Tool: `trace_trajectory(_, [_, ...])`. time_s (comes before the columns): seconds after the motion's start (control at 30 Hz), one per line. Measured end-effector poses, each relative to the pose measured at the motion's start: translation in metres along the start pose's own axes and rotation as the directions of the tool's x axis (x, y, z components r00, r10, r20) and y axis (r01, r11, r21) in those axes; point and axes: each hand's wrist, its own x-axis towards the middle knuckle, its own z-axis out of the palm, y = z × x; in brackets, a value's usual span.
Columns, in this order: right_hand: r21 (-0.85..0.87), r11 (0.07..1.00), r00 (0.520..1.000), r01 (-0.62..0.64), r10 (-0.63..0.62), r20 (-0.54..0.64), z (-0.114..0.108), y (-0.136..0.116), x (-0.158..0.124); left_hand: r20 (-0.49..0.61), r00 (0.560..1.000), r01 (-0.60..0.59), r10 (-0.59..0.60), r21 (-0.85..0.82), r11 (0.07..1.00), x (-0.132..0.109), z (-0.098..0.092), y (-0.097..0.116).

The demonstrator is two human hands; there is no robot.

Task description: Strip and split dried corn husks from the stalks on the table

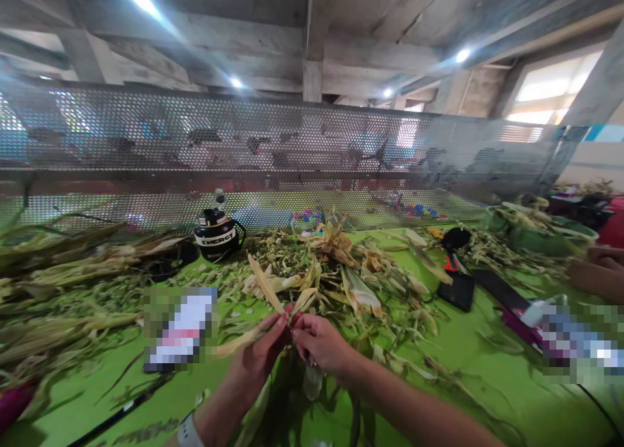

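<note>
My table (463, 349) is bright green. The leaf (266, 283) I hold is pale yellow-brown, and the pile of leaves (341, 265) is brown, yellow and green. The jug (217, 236) is black with white letters. The grey fence (292, 141) is dotted with little holes.

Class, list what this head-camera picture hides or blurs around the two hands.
Head view throughout:
- Pixelated flat rectangular item: its face is unreadable.
- Right hand: own fingers hide what it grips.
- Left hand pinching pale dry husk strip: wrist cut by bottom edge.
- Perforated metal screen: blurs everything behind.
</note>
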Motion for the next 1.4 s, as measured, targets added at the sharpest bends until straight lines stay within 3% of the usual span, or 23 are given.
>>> trace_trajectory(0.2, [0.002,0.999,0.999,0.032,-0.032,0.011,-0.001,0.001,0.0,-0.008,1.0,-0.03,0.03,-0.006,1.0,0.002,-0.001,-0.007])
trace_trajectory(0.3, [-0.034,0.998,0.998,0.06,-0.059,0.012,-0.003,0.001,0.001,-0.031,0.988,-0.145,0.153,0.18,0.973,0.002,0.0,-0.003])
trace_trajectory(0.37, [-0.071,0.995,0.998,0.066,-0.064,0.023,-0.004,0.002,0.001,-0.031,0.97,-0.209,0.24,0.394,0.895,0.001,0.001,0.003])
trace_trajectory(0.43, [-0.107,0.99,0.995,0.095,-0.09,0.05,-0.005,0.003,0.001,-0.045,0.962,-0.217,0.268,0.461,0.86,-0.001,0.003,0.009])
trace_trajectory(0.5, [-0.153,0.976,0.986,0.156,-0.145,0.081,-0.006,0.002,0.0,-0.148,0.939,-0.2,0.31,0.498,0.844,-0.004,0.005,0.015])
trace_trajectory(0.57, [-0.227,0.946,0.972,0.23,-0.212,0.1,-0.006,0.0,-0.002,-0.191,0.945,-0.15,0.266,0.469,0.87,-0.007,0.006,0.019])
trace_trajectory(0.67, [-0.368,0.88,0.954,0.299,-0.274,0.119,-0.006,-0.006,-0.006,-0.066,0.992,-0.093,0.11,0.221,0.971,-0.007,0.006,0.024])
trace_trajectory(0.8, [-0.455,0.835,0.95,0.311,-0.292,0.114,-0.004,-0.011,-0.009,-0.028,0.999,-0.027,0.03,0.117,0.993,-0.001,0.003,0.026])
trace_trajectory(0.93, [-0.473,0.815,0.94,0.336,-0.322,0.114,-0.004,-0.007,-0.006,-0.042,0.994,-0.097,0.106,0.177,0.979,0.0,0.0,0.022])
trace_trajectory(1.07, [-0.408,0.861,0.951,0.304,-0.301,0.075,-0.004,-0.003,-0.003,0.0,0.98,-0.188,0.197,0.3,0.935,-0.002,-0.002,0.02])
trace_trajectory(1.2, [-0.417,0.844,0.941,0.336,-0.316,0.119,-0.004,-0.005,-0.005,-0.047,0.952,-0.258,0.303,0.414,0.873,-0.004,0.001,0.019])
trace_trajectory(1.3, [-0.453,0.813,0.93,0.365,-0.345,0.13,-0.004,-0.007,-0.007,-0.045,0.958,-0.247,0.283,0.371,0.895,-0.003,0.004,0.019])
trace_trajectory(1.4, [-0.429,0.823,0.925,0.373,-0.365,0.104,-0.001,-0.005,-0.007,0.002,0.983,-0.179,0.185,0.259,0.949,-0.002,0.003,0.018])
